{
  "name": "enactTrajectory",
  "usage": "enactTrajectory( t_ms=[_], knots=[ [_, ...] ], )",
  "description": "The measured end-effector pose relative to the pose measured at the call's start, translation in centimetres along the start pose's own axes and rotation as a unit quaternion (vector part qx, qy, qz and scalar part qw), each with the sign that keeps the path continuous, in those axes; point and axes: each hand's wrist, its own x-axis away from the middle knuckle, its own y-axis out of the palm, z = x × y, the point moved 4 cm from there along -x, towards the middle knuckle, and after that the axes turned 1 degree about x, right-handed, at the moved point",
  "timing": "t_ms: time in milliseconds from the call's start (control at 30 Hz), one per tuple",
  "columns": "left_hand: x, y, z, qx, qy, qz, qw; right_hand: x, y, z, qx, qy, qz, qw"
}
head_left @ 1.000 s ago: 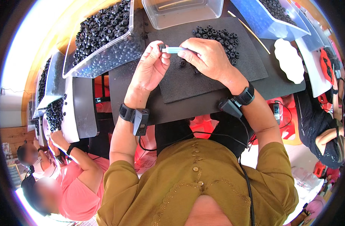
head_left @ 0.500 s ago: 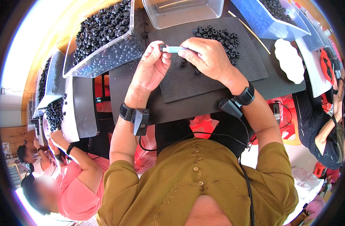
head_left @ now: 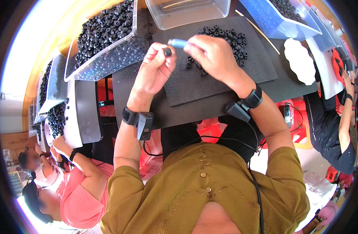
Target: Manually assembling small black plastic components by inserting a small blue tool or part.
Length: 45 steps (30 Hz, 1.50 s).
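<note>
Between the thumb and fingers of my left hand (head_left: 153, 70) is a small black bead-like part (head_left: 167, 52). My right hand (head_left: 216, 56) grips a short tool with a light blue handle (head_left: 179, 43); its pale metallic end sits just above the part, apart from it. I cannot make out the shape of its tip. Beneath both hands lies a dark grey mat (head_left: 210, 86), and a loose pile of similar black parts with round holes (head_left: 235, 41) rests on it, partly hidden by my right hand.
A clear bin heaped with black parts (head_left: 105, 35) stands at the left. Another clear bin (head_left: 188, 17) is beyond the mat. To the right are a thin stick (head_left: 261, 33), a white scalloped dish (head_left: 300, 61) and a blue-tinted bin (head_left: 280, 21). Co-workers sit on both sides.
The tool's end has come away from the black part and moved slightly up. My left hand has turned a little, showing the part's dark face.
</note>
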Motion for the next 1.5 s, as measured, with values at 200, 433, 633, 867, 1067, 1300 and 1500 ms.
enactTrajectory(
  t_ms=[200, 433, 633, 867, 1067, 1300, 1500],
  knots=[
    [-0.4, 0.6, 0.0, 0.002, -0.006, -0.013, 1.000, -0.5, -1.2, 2.6, -0.124, 0.123, 0.020, 0.984],
    [0.0, 0.2, -0.5, -0.078, 0.012, 0.032, 0.996, -0.3, 0.7, -0.2, -0.251, 0.094, -0.059, 0.962],
    [0.7, 2.1, 1.7, -0.314, -0.044, 0.027, 0.948, 0.0, 0.4, 0.1, -0.294, 0.130, -0.106, 0.941],
    [-2.8, 5.5, 15.2, -0.717, 0.135, 0.111, 0.675, -0.2, 0.5, 1.2, -0.241, 0.125, -0.039, 0.962],
    [-5.7, 3.2, 17.5, -0.766, 0.205, 0.148, 0.591, -0.2, 0.3, 2.3, -0.218, 0.138, -0.025, 0.966],
    [-0.5, 8.2, 3.1, -0.756, 0.118, -0.048, 0.642, -0.2, -0.7, 2.8, -0.207, 0.146, 0.025, 0.967],
    [-1.0, 3.7, -1.3, -0.803, 0.135, -0.082, 0.575, -0.3, -0.3, 2.9, -0.203, 0.135, 0.066, 0.968]
  ],
)
